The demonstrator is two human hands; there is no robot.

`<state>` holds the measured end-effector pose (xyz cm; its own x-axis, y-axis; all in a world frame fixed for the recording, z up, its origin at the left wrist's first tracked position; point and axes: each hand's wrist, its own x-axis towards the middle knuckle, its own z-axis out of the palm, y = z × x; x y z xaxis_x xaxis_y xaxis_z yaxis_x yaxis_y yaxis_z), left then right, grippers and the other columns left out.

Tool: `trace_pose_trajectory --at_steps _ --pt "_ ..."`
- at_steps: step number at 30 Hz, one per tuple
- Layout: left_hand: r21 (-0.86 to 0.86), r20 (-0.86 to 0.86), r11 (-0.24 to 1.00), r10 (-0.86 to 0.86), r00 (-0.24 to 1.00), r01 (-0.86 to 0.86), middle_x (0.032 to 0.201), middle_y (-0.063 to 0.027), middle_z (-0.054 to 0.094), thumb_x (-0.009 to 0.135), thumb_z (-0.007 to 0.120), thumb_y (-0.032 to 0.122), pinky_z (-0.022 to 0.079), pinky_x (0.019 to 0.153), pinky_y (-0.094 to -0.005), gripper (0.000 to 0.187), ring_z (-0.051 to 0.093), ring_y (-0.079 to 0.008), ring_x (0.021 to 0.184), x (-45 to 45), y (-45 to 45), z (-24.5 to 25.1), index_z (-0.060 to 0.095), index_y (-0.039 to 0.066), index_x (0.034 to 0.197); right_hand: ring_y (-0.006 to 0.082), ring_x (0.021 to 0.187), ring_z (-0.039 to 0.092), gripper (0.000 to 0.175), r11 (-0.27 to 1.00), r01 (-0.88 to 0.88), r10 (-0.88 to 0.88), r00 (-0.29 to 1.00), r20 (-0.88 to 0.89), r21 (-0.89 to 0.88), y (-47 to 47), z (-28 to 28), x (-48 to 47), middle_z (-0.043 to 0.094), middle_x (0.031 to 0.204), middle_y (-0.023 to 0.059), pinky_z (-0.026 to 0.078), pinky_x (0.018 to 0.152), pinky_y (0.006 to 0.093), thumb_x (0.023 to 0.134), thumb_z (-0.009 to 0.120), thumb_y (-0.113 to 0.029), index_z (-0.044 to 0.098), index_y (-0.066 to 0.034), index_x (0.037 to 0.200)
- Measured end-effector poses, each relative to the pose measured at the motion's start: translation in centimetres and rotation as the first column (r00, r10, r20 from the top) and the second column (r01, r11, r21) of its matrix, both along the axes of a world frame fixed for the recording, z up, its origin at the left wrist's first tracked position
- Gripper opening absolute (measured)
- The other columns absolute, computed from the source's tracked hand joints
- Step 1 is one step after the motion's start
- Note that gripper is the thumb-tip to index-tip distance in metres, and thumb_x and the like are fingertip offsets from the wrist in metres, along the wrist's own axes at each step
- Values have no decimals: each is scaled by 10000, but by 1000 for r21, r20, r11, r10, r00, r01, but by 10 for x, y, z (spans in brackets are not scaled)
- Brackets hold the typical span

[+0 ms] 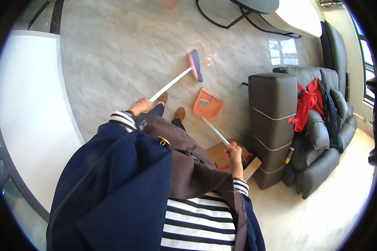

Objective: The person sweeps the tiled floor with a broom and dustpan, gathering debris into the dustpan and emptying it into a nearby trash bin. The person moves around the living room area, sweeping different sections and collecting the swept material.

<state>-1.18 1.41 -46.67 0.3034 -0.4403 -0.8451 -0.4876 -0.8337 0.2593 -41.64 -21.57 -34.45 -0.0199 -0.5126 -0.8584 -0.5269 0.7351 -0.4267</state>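
A broom point(194, 66) with purple bristles, a pink head and a white handle lies across the left half of the view. The hand at the left, my left hand point(140, 106), is closed around its handle. A long-handled pink dustpan point(208, 108) rests on the grey marbled floor point(150, 47), its front lip a short way below the bristles in the picture. My right hand point(234, 153) grips the upper end of the dustpan's pale handle. Small bits of debris lie on the floor around the broom head. My feet in brown shoes point(180, 114) stand between the broom handle and the dustpan.
Right of the dustpan stands a dark padded furniture block point(270, 103), beside a grey leather sofa point(317, 172) with a red garment point(308, 103). Cardboard point(218, 154) lies near my right hand. A white surface point(34, 94) borders the left; a black metal table base point(221, 25) stands ahead.
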Motion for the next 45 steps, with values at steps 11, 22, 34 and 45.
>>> trace_pose_trajectory --at_steps 11,22,34,45 --pt "96 106 874 466 878 -476 673 -219 588 831 400 285 496 570 -399 400 597 -333 586 -1 59 81 582 -70 817 122 442 520 111 999 44 -44 999 11 8 -1 -9 -6 480 634 11 317 324 212 717 513 19 465 -43 795" --pt "-367 139 929 6 990 46 675 -216 584 828 408 279 487 510 -412 371 593 -330 551 -5 -60 17 579 -50 837 121 449 525 183 999 5 -4 1000 -23 36 1 -12 -9 500 681 9 320 331 206 729 525 9 480 -26 903" --pt "113 115 882 445 888 -457 665 -210 586 803 422 313 480 526 -394 405 584 -323 543 15 83 28 575 -61 825 119 452 533 155 999 34 -33 999 -15 37 -3 -8 -7 504 670 2 307 324 200 725 529 7 473 -49 859" --pt "-14 298 999 46 953 -44 776 -214 597 843 441 316 463 653 -427 345 579 -361 746 3 111 84 570 -2 816 134 449 534 143 997 43 -41 998 -45 59 -8 -9 -11 512 696 16 327 330 210 741 528 -1 479 -32 871"
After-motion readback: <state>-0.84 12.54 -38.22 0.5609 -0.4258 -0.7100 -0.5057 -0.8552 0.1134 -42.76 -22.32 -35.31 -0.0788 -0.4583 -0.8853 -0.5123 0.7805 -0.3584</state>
